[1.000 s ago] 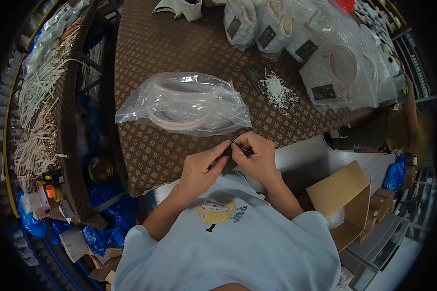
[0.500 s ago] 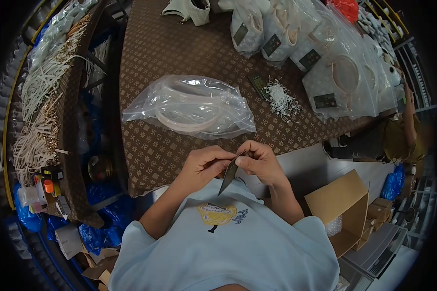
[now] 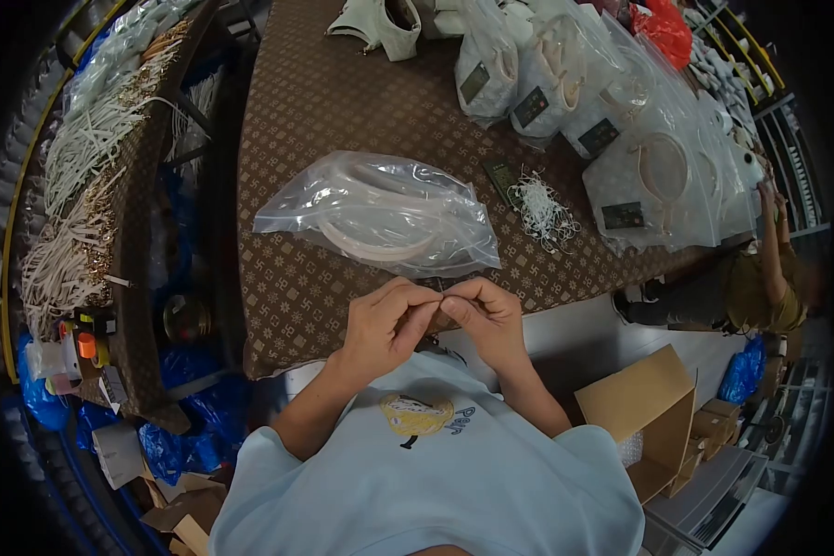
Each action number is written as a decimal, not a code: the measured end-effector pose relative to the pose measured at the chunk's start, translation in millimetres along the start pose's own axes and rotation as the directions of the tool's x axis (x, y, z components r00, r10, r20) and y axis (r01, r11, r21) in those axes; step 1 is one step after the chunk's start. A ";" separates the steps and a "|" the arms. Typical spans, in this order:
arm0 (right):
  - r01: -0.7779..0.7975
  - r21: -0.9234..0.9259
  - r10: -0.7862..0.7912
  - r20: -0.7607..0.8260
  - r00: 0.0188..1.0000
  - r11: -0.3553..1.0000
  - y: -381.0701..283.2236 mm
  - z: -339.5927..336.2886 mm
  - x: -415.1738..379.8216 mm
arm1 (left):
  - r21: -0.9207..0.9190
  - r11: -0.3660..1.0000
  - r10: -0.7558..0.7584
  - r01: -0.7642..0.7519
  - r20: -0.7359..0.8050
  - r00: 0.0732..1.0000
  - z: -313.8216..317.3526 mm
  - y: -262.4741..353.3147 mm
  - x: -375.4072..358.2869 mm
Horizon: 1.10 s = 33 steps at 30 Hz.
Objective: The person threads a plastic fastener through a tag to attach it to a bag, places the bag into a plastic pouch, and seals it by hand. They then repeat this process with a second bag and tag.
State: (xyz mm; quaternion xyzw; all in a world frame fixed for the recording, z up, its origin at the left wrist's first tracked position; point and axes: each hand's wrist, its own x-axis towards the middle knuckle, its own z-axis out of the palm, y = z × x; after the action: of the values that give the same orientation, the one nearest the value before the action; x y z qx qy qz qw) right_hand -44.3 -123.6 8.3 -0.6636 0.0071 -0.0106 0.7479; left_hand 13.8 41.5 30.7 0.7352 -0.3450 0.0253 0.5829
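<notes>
My left hand point(image 3: 386, 326) and my right hand point(image 3: 487, 322) meet over the table's near edge, fingertips pinched together. Between them shows only a thin dark sliver of a hang tag point(image 3: 440, 285), seen nearly edge-on; the fingers hide most of it. Just beyond my hands lies a clear plastic bag point(image 3: 380, 218) with a pale handbag inside, its rounded handle showing through. To its right are a dark tag point(image 3: 500, 182) lying flat and a tangled heap of white tag strings point(image 3: 544, 213).
Bagged handbags point(image 3: 653, 185) with dark tags stand along the table's right side. A pale bag point(image 3: 380, 28) lies at the far end. Straps point(image 3: 74, 222) hang over a rack at left. An open carton point(image 3: 635, 398) sits at lower right. Another person point(image 3: 760, 292) is at far right.
The tag that hung down from my fingers is now mostly hidden between them. My fingertips have come closer together. The whole view has shifted slightly.
</notes>
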 end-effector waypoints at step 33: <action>-0.037 -0.399 -0.007 -0.108 0.994 0.916 2.4 -28.8 94.3 | 0.419 0.888 0.149 -0.191 0.130 0.980 -1.6 -93.4 68.2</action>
State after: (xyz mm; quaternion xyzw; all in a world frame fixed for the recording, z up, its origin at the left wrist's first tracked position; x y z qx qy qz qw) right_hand 49.2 -154.2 2.8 -0.8010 0.0542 -0.0389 0.5949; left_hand 116.4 18.1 -17.3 0.8128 -0.4212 0.1169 0.3852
